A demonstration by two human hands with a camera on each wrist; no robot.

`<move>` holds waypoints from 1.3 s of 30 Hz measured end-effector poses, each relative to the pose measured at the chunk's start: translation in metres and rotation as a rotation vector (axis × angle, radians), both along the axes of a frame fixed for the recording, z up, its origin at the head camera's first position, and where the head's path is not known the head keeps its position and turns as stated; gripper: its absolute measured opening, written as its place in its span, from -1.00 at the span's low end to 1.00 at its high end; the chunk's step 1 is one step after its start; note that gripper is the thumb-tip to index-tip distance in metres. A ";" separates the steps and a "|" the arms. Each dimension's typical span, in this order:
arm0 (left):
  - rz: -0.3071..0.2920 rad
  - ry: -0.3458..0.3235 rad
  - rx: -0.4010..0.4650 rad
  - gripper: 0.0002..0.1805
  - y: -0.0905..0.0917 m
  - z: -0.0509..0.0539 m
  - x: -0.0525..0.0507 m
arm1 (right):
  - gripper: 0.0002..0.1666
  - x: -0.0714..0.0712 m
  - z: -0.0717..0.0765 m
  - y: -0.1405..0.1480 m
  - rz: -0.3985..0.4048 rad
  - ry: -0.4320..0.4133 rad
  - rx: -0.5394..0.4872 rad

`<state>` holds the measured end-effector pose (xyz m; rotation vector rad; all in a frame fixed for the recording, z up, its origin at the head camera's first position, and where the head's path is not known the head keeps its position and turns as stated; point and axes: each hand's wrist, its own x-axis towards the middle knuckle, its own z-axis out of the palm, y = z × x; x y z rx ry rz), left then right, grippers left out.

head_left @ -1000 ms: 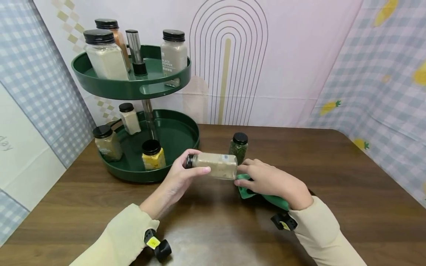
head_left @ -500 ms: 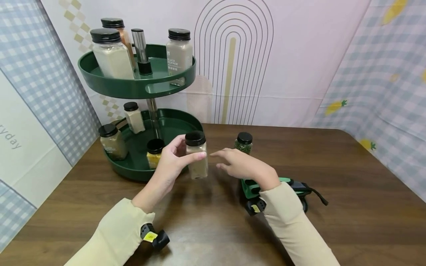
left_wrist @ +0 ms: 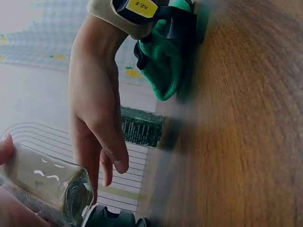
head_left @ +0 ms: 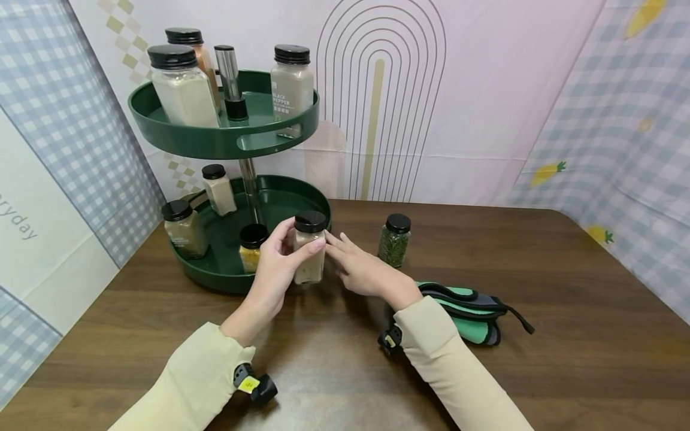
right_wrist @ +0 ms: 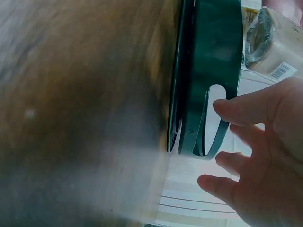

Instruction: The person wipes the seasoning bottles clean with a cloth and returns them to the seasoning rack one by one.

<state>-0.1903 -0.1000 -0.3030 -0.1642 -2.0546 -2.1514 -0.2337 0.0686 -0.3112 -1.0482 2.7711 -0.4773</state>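
Observation:
In the head view the left hand [head_left: 272, 269] grips a clear jar of beige powder with a black lid [head_left: 309, 250], held upright in front of the lower green tray's right side. Beside the jar's right side is the right hand [head_left: 366, 269], fingers extended and holding nothing; whether its fingertips touch the jar is unclear. The left wrist view shows the jar's glass base [left_wrist: 78, 198] near the right hand [left_wrist: 97, 104]. From the right wrist, the right hand [right_wrist: 265, 156] appears with spread fingers, the jar [right_wrist: 279, 45] above it.
A two-tier green rack [head_left: 215, 142] at left carries several jars. A jar of green herbs [head_left: 393, 241] stands on the wooden table [head_left: 582, 335]. A green and black cloth item [head_left: 474, 317] lies just right of the right wrist.
The jar has turned from lying sideways to upright and moved left in the left hand. The right hand has moved left, away from the green cloth item, uncovering more of it.

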 end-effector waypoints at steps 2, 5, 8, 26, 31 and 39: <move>0.001 0.003 0.007 -0.47 0.000 0.000 0.000 | -0.24 0.000 0.000 -0.001 0.001 0.018 0.011; -0.001 0.003 0.017 -0.46 0.000 0.001 0.000 | -0.23 0.002 0.001 -0.002 0.004 0.029 0.028; 0.007 0.005 0.024 -0.48 0.000 0.002 0.001 | -0.21 0.003 0.002 -0.002 0.014 0.051 0.043; 0.128 0.071 0.084 -0.50 -0.009 0.002 -0.004 | -0.34 0.012 0.012 -0.008 0.159 -0.025 -0.035; 0.142 0.084 0.055 -0.48 -0.012 0.001 -0.005 | -0.35 0.007 0.008 -0.005 0.064 -0.011 -0.079; 0.130 0.095 0.065 -0.47 -0.013 -0.002 -0.007 | -0.27 0.003 0.001 -0.001 0.076 -0.005 -0.057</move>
